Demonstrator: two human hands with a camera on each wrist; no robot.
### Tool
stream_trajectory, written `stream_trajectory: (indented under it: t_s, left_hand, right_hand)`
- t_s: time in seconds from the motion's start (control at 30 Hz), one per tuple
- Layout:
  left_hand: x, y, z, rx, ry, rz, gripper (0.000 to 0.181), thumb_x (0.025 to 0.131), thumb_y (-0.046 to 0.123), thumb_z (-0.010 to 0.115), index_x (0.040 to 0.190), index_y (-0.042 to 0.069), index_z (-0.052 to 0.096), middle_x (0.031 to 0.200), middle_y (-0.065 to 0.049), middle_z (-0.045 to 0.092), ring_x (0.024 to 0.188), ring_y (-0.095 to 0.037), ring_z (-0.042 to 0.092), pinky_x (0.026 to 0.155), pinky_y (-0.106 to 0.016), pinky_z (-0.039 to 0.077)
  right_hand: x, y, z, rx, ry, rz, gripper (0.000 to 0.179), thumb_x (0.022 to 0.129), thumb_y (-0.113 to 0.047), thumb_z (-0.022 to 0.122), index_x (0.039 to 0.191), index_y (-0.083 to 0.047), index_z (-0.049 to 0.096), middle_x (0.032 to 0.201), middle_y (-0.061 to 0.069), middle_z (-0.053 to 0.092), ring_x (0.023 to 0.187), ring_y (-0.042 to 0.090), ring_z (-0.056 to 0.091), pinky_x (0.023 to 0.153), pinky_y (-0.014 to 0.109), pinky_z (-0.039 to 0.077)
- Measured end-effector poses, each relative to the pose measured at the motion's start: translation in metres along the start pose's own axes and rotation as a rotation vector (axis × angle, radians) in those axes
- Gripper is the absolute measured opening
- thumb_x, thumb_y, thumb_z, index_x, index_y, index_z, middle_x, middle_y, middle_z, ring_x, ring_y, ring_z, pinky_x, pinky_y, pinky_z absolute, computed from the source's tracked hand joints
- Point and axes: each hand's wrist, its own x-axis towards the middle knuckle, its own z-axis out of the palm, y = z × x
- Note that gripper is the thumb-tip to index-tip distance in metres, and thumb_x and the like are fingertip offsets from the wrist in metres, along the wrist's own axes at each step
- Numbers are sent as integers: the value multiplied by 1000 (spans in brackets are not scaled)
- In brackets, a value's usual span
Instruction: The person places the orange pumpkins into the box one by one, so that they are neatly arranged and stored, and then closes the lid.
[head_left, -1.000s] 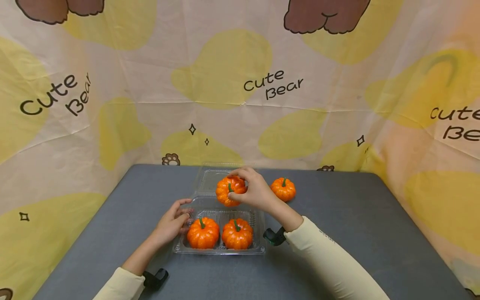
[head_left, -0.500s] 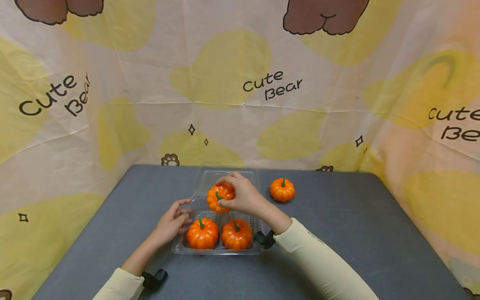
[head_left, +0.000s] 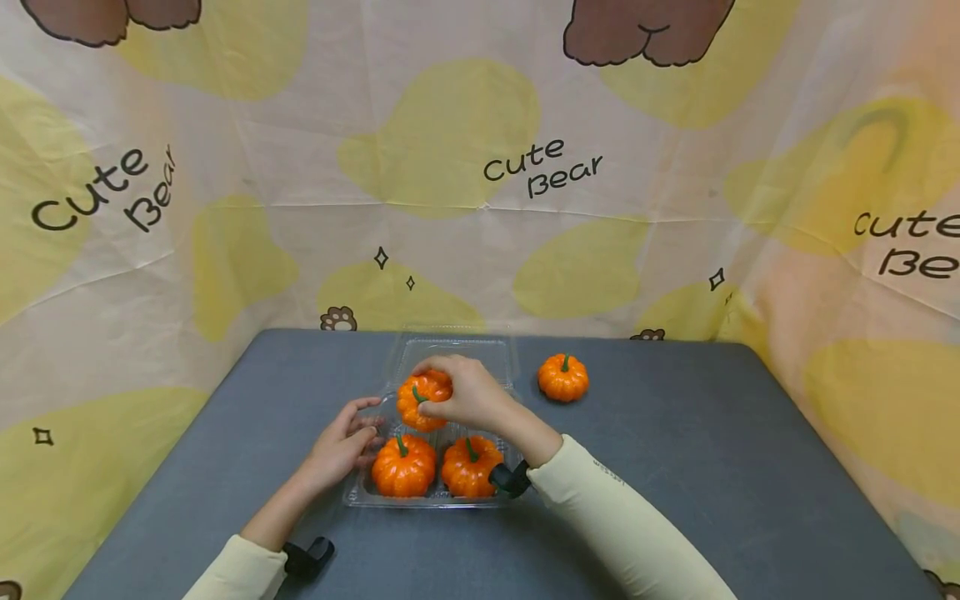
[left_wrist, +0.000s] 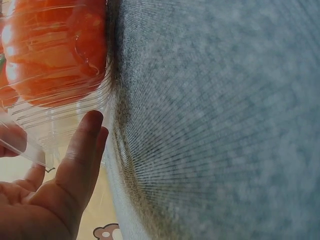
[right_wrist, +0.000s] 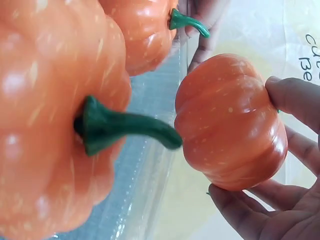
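In the head view my right hand (head_left: 476, 398) holds a small orange pumpkin (head_left: 423, 402) over the back left compartment of a clear plastic clamshell box (head_left: 438, 503). The right wrist view shows thumb and fingers around that pumpkin (right_wrist: 230, 120), which is above the box. My left hand (head_left: 341, 446) is at the box's left side; its straight fingers (left_wrist: 82, 145) touch the clear wall in the left wrist view. Two more pumpkins sit in the front compartments, a left pumpkin (head_left: 403, 468) and a right pumpkin (head_left: 467, 468), green stems up.
Another small pumpkin (head_left: 563, 378) stands on the grey table (head_left: 660, 450), right of the box. The box's clear lid (head_left: 495, 350) lies folded open toward the back. A printed cloth (head_left: 450, 150) hangs behind the table.
My right hand has carried its pumpkin leftward and slightly down, from near the lid to over the back left compartment. The left hand and the other pumpkins have stayed in place.
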Motion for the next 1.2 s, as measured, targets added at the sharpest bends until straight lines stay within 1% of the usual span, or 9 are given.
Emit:
stream_trajectory:
  t_s: [0.1, 0.3, 0.5, 0.67, 0.77, 0.9, 1.0, 1.2]
  left_hand:
    - [0, 0, 0, -5, 1, 4, 45, 100, 10, 41, 144, 12, 33, 138, -27, 49, 113, -34, 61, 81, -40, 58]
    - [0, 0, -1, -9, -4, 11, 46, 99, 11, 41, 144, 12, 33, 138, -28, 48, 114, -35, 61, 82, -41, 58]
    - [0, 0, -1, -9, -13, 21, 46, 99, 10, 40, 145, 11, 32, 139, -29, 47, 114, -35, 62, 82, -41, 58]
    - [0, 1, -2, -13, -13, 18, 46, 100, 11, 41, 145, 12, 32, 139, -28, 47, 114, -36, 61, 82, -41, 57]
    - [0, 1, -2, -13, -13, 15, 45, 100, 12, 41, 145, 12, 32, 140, -27, 47, 116, -36, 60, 82, -41, 57]
    - [-1, 1, -2, -11, -15, 16, 45, 100, 12, 40, 145, 12, 32, 140, -28, 46, 116, -37, 60, 83, -41, 57]
    - [-1, 1, -2, -14, -14, 18, 45, 100, 11, 40, 145, 11, 32, 140, -28, 47, 116, -37, 60, 83, -41, 57]
    - [-2, -1, -1, -25, -14, 25, 45, 100, 10, 40, 144, 11, 32, 139, -29, 46, 115, -37, 60, 83, -42, 57]
  right_hand:
    - [2, -2, 3, 8, -6, 3, 39, 82, -22, 75, 120, -18, 63, 114, 2, 66, 89, 14, 61, 71, 20, 51]
    - [7, -5, 8, -21, -7, 27, 45, 81, -23, 76, 123, -18, 60, 120, 4, 61, 96, 17, 59, 74, 22, 52]
    - [10, -4, 15, -14, 6, 46, 50, 79, -25, 79, 124, -17, 58, 120, 3, 60, 93, 15, 60, 71, 20, 53]
    - [10, -7, 18, -44, 27, 71, 48, 80, -24, 77, 124, -19, 58, 123, 4, 59, 96, 17, 60, 75, 25, 53]
    - [11, -8, 20, -66, 18, 85, 48, 81, -23, 77, 125, -19, 58, 123, 5, 57, 98, 18, 59, 78, 28, 53]
    - [12, -9, 22, -66, -3, 102, 47, 80, -22, 78, 123, -21, 60, 124, 6, 56, 97, 19, 59, 76, 28, 54]
    - [13, -9, 24, -50, -16, 108, 45, 80, -19, 78, 122, -22, 61, 124, 7, 55, 95, 20, 59, 73, 27, 54]
    - [12, -8, 27, -18, -33, 110, 45, 79, -13, 77, 121, -21, 62, 126, 9, 54, 97, 22, 59, 74, 27, 55]
